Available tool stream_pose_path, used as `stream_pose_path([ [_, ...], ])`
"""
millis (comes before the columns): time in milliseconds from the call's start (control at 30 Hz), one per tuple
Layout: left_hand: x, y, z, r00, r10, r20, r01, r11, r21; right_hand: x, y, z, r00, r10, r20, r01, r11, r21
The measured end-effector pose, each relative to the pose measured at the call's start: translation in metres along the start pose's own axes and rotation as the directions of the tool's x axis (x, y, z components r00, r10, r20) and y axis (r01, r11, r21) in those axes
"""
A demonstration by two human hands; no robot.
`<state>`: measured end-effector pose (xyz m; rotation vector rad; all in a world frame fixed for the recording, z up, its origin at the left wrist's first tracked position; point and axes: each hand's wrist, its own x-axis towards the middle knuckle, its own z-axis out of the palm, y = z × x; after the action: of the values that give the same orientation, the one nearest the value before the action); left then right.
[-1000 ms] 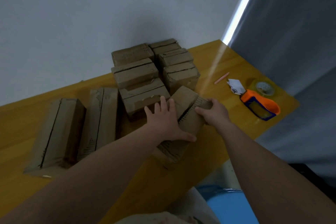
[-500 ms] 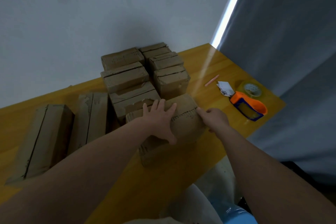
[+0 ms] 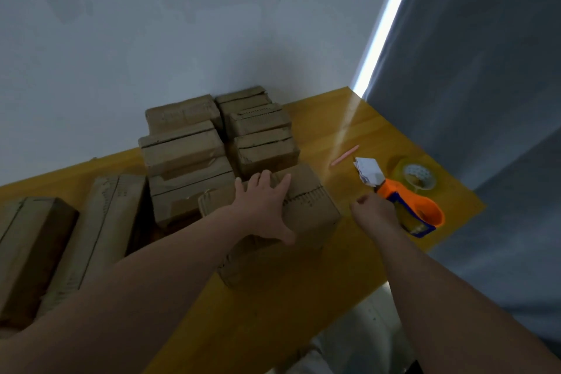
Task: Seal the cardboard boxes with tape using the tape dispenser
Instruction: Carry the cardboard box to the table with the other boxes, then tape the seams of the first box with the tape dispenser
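Two hands: your left hand (image 3: pixel 267 209) lies flat, fingers spread and straight; your right hand (image 3: pixel 375 212) shows curled fingers, and you cannot tell whether they grip anything.
Cardboard box (image 3: pixel 306 212): it sits directly under your left fingers, a blocky brown carton with matte, creased skin and a jagged flap edge beside your fingertips. Your palm probably presses there to keep the flaps shut and the carton steady for taping.
Tape dispenser (image 3: pixel 416 209): it lies just beyond your right knuckles, hard glossy plastic with a curved orange handle and a blue body. It looks parked within easy reach.
Tape roll (image 3: pixel 417 174): a yellowish translucent ring, past the dispenser from your right fingers.
Stacked boxes (image 3: pixel 182 145): rough, dented cartons piled beyond your left fingertips, against the wall.
Table (image 3: pixel 273 297): smooth yellow wood catching a bright streak of light.
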<state>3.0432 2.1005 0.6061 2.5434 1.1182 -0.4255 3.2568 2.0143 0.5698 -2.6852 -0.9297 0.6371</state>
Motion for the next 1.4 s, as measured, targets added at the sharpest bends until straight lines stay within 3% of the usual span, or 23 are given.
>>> stream_pose_path([
  [100,0.028,0.018,-0.011,0.997,-0.06,0.057,0.061,0.998,-0.02,0.036,0.026,-0.011,0.993,0.103,-0.051,-0.108,0.989,-0.097],
  [267,0.065,0.042,-0.026,0.981,-0.147,0.129,0.151,0.988,-0.018,0.073,0.062,-0.022,0.968,0.249,0.017,-0.243,0.956,-0.166],
  [400,0.069,0.047,-0.023,0.979,-0.179,0.093,0.18,0.984,-0.002,0.111,0.03,-0.043,0.954,0.049,0.296,-0.054,0.999,0.008],
  [433,0.068,0.047,-0.022,0.981,-0.179,0.08,0.18,0.984,0.005,0.114,0.022,-0.045,0.952,0.02,0.305,-0.017,1.0,-0.013],
  [500,0.065,0.048,-0.022,0.982,-0.181,0.058,0.181,0.983,0.013,0.105,0.019,-0.044,0.955,0.002,0.298,0.027,0.995,-0.091],
  [633,0.053,0.045,-0.018,0.982,-0.184,0.035,0.184,0.983,0.01,0.067,0.042,-0.021,0.998,-0.031,0.052,0.035,0.995,-0.095],
  [767,0.023,0.024,-0.01,0.982,-0.181,0.048,0.18,0.983,0.03,0.055,0.013,-0.012,0.994,-0.107,-0.015,0.108,0.988,0.108],
  [867,-0.007,0.005,0.002,0.987,-0.15,0.058,0.148,0.988,0.031,0.039,-0.012,-0.019,0.978,-0.156,-0.14,0.194,0.926,0.323],
  [967,-0.035,-0.009,0.018,0.995,-0.103,0.002,0.103,0.994,0.04,0.017,-0.042,-0.032,0.956,-0.166,-0.24,0.272,0.81,0.52],
  [1067,-0.056,-0.019,0.034,0.988,-0.136,-0.071,0.141,0.988,0.059,-0.011,-0.068,-0.049,0.947,-0.285,-0.144,0.302,0.65,0.698],
  [1133,-0.067,-0.026,0.044,0.979,-0.177,-0.101,0.184,0.981,0.065,-0.034,-0.083,-0.059,0.876,-0.482,0.021,0.298,0.574,0.763],
  [1233,-0.083,-0.039,0.052,0.972,-0.205,-0.118,0.214,0.974,0.073,-0.055,-0.104,-0.061,0.674,-0.704,0.225,0.319,0.552,0.771],
  [1300,-0.091,-0.047,0.052,0.968,-0.223,-0.115,0.231,0.971,0.056,-0.063,-0.115,-0.055,0.56,-0.778,0.287,0.427,0.567,0.705],
  [1400,-0.096,-0.051,0.049,0.967,-0.229,-0.112,0.232,0.973,0.011,-0.068,-0.125,-0.043,0.459,-0.829,0.319,0.621,0.556,0.552],
])
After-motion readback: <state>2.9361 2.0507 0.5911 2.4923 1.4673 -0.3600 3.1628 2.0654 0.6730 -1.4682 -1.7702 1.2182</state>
